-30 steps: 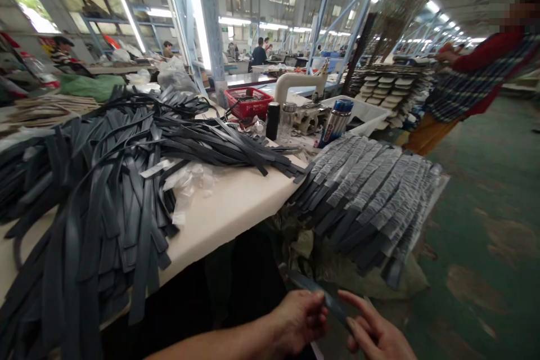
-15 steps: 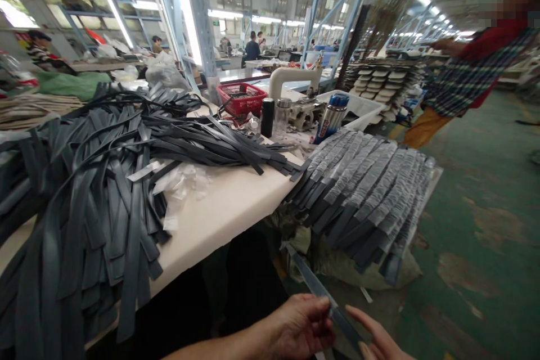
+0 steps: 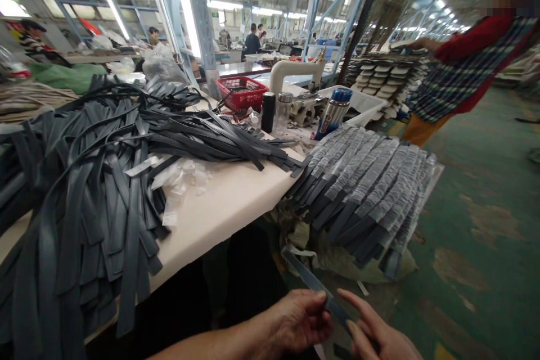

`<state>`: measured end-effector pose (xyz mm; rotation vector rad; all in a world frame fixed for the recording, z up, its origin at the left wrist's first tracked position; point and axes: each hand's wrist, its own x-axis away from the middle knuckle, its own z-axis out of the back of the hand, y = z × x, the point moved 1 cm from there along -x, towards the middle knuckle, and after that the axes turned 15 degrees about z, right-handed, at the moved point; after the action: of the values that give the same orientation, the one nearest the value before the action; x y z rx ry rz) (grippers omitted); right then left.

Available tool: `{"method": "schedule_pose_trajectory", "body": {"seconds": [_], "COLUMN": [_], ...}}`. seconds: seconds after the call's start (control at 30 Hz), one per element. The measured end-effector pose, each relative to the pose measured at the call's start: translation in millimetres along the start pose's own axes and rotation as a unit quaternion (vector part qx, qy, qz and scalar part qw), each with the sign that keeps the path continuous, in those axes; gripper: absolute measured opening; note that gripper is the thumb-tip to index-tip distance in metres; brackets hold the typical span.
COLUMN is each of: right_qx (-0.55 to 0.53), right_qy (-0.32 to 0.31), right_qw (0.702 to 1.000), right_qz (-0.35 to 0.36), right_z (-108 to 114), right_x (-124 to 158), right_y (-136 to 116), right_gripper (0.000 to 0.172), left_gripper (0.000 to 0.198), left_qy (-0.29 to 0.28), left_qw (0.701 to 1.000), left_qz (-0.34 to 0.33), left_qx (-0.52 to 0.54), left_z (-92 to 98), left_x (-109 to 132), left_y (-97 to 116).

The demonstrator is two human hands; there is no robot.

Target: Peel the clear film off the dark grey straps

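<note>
Factory hall, worn green floor (image 3: 485, 208). A cream table (image 3: 228, 202) carries a loose heap (image 3: 97, 180) of flat, dark straps, with a fanned, plastic-wrapped stack (image 3: 371, 185) beside its edge. Below the table edge, a thin grey strip (image 3: 310, 278) slants from upper left to lower right, pinched by the left hand (image 3: 297, 320) and the right hand (image 3: 379, 337).

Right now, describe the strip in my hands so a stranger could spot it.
From the cream table heaped with loose strips, look below its edge. There the left hand and right hand hold one dark strip. It alone is off the piles and bare, unlike the wrapped strips.
</note>
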<state>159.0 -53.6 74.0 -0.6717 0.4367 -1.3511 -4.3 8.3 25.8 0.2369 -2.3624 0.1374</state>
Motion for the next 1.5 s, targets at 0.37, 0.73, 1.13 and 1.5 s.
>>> {"method": "schedule_pose_trajectory", "body": {"seconds": [0.37, 0.73, 1.13, 1.5], "right_qx": [-0.005, -0.054, -0.043, -0.045], "right_qy": [-0.006, -0.006, 0.009, -0.021], "right_qw": [1.0, 0.998, 0.999, 0.996], "right_qz": [0.008, -0.03, -0.017, 0.08], "right_z": [-6.6, -7.4, -4.7, -3.4], "right_x": [-2.4, -13.4, -31.4, -37.3], "right_y": [-4.4, -15.4, -31.1, -41.7], "right_gripper": [0.053, 0.057, 0.048, 0.046], "left_gripper": [0.016, 0.017, 0.01, 0.012], "left_qy": [0.01, 0.04, 0.057, 0.059], "left_qw": [0.999, 0.994, 0.992, 0.994], "left_qz": [-0.048, -0.104, -0.113, -0.094], "left_qx": [-0.011, -0.007, 0.005, 0.015], "left_z": [8.0, 17.5, 19.6, 10.4], "left_x": [0.1, 2.0, 6.0, 15.6], "left_y": [9.0, 29.7, 36.3, 41.6]}}
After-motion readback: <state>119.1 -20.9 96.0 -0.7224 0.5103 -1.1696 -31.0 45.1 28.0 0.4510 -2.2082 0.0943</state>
